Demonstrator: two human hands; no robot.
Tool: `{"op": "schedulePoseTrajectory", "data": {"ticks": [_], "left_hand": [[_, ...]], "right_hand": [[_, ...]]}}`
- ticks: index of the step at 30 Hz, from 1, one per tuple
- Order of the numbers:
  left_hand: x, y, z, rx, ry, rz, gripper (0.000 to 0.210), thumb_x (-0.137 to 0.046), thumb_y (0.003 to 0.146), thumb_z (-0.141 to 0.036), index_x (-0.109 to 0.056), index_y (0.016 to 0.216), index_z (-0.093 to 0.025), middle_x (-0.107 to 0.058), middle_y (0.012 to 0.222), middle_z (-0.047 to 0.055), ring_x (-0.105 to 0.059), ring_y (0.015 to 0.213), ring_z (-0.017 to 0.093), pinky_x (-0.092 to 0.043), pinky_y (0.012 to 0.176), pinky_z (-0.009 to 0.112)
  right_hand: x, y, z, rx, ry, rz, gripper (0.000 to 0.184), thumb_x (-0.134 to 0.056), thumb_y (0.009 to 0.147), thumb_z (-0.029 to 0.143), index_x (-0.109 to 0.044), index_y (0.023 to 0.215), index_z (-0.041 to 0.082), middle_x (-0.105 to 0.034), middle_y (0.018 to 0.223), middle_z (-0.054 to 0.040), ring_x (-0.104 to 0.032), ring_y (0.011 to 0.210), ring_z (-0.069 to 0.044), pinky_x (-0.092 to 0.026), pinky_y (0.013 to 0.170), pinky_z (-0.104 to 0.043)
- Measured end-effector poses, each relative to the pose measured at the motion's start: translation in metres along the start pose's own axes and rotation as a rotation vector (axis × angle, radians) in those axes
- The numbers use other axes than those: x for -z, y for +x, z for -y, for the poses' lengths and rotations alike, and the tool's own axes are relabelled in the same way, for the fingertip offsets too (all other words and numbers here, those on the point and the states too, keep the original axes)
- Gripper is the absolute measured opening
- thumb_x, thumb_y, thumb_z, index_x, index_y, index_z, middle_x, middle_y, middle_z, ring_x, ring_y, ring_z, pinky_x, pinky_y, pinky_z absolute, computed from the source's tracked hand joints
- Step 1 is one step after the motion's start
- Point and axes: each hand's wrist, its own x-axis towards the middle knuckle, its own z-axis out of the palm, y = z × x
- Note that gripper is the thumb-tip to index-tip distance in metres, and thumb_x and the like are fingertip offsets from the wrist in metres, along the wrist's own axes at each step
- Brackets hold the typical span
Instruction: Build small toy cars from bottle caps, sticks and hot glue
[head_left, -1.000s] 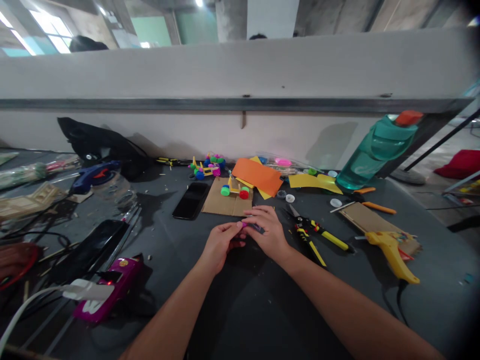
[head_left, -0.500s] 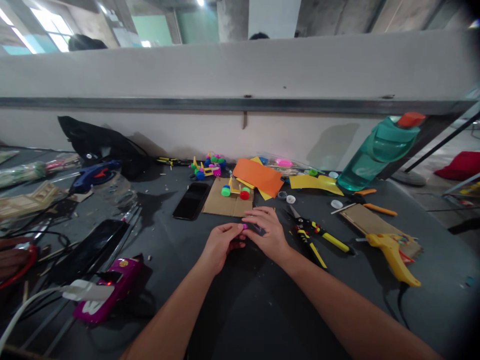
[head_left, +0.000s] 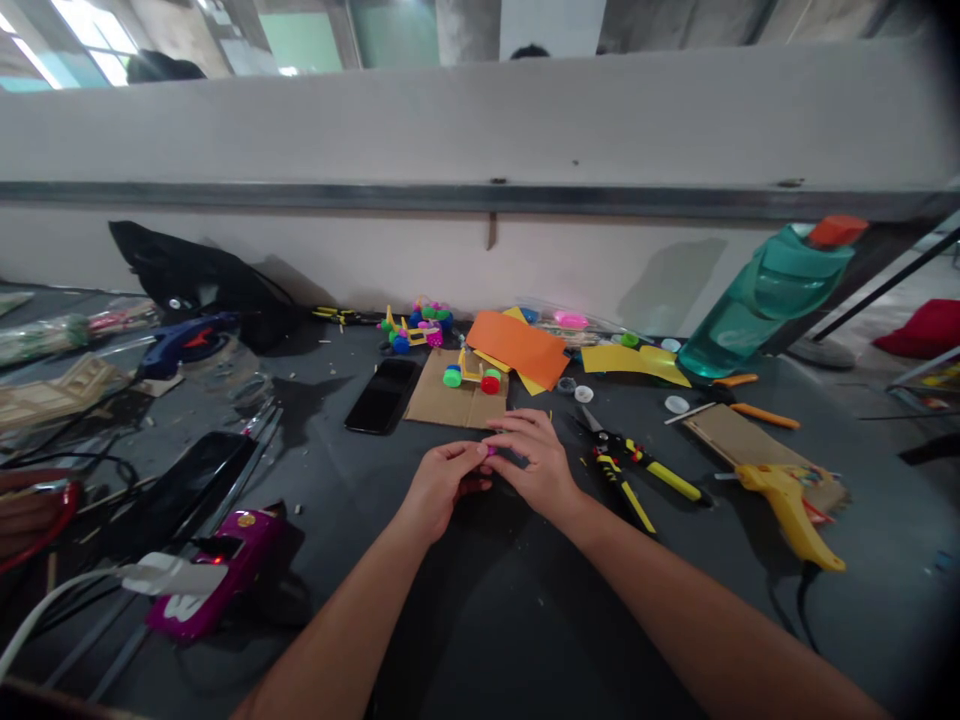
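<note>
Between the fingertips of both hands is a small purple piece (head_left: 491, 451), mostly covered, its kind too small to make out. My left hand (head_left: 448, 482) pinches it from the left with thumb and fingers. From the right, my right hand (head_left: 538, 462) closes thumb and index finger on it, the other fingers stretched forward. Just beyond the hands lies a cardboard piece (head_left: 435, 405), bearing a small yellow toy frame (head_left: 472, 374) with a green wheel (head_left: 452, 376) and a red wheel (head_left: 490, 384). A black phone (head_left: 383, 396) lies left of the cardboard.
Yellow-black pliers (head_left: 660, 472) and a yellow glue gun (head_left: 784, 505) lie to the right. Behind them leans a teal bottle (head_left: 757, 300). Orange paper (head_left: 517, 347) lies at the back. At left are a purple power strip (head_left: 247, 545) and another person's hand (head_left: 26, 515) near red-handled scissors (head_left: 64, 515).
The view has tilted slightly, so the background sits a little higher. Both hands stay together on the purple piece, which is a bit more covered. The other person's hand has shifted slightly.
</note>
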Motion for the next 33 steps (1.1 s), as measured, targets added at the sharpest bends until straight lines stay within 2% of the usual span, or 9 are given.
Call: {"op": "schedulePoseTrajectory", "data": {"ticks": [5, 10, 14, 23, 33], "left_hand": [[0.0000, -0.0004, 0.0015, -0.007, -0.017, -0.003, 0.025, -0.071, 0.070, -0.033, -0.068, 0.080, -0.011, -0.063, 0.072, 0.005, -0.057, 0.066, 0.012, -0.052, 0.058, 0.024], [0.0016, 0.0003, 0.0022, -0.009, -0.031, 0.015, 0.022, -0.071, 0.070, -0.033, -0.067, 0.077, -0.012, -0.061, 0.070, 0.002, -0.055, 0.062, 0.010, -0.052, 0.058, 0.023], [0.0025, 0.0003, 0.0013, 0.001, -0.025, 0.018, 0.025, -0.071, 0.070, -0.034, -0.067, 0.077, -0.011, -0.062, 0.071, 0.005, -0.057, 0.065, 0.011, -0.052, 0.057, 0.023], [0.0038, -0.0008, -0.0017, 0.031, -0.044, 0.057, 0.028, -0.070, 0.071, -0.037, -0.067, 0.082, -0.011, -0.066, 0.077, 0.007, -0.059, 0.066, 0.012, -0.050, 0.058, 0.023], [-0.0016, 0.0012, 0.0055, -0.036, -0.054, -0.028, 0.028, -0.071, 0.069, -0.038, -0.066, 0.077, -0.012, -0.063, 0.067, 0.002, -0.057, 0.057, 0.009, -0.049, 0.056, 0.021]], "right_hand": [[0.0003, 0.0000, -0.0002, -0.005, 0.000, -0.021, 0.010, -0.065, 0.078, 0.028, -0.069, 0.087, 0.027, -0.069, 0.100, -0.0013, -0.053, 0.103, -0.021, -0.043, 0.091, -0.041], [0.0017, -0.0005, 0.0007, 0.011, 0.027, -0.003, 0.017, -0.068, 0.075, 0.029, -0.068, 0.092, 0.026, -0.068, 0.102, -0.0022, -0.053, 0.103, -0.021, -0.043, 0.092, -0.042], [0.0022, -0.0006, 0.0010, -0.006, 0.045, -0.014, 0.012, -0.062, 0.079, 0.025, -0.068, 0.090, 0.028, -0.069, 0.099, -0.0009, -0.054, 0.103, -0.020, -0.044, 0.091, -0.042], [0.0011, -0.0009, 0.0013, -0.079, 0.132, -0.043, 0.013, -0.065, 0.078, 0.025, -0.069, 0.090, 0.029, -0.069, 0.099, -0.0005, -0.055, 0.101, -0.019, -0.044, 0.091, -0.041], [-0.0005, -0.0004, 0.0053, -0.122, 0.172, -0.049, 0.012, -0.066, 0.077, 0.024, -0.070, 0.087, 0.029, -0.070, 0.098, 0.0000, -0.056, 0.101, -0.019, -0.042, 0.093, -0.041]]}}
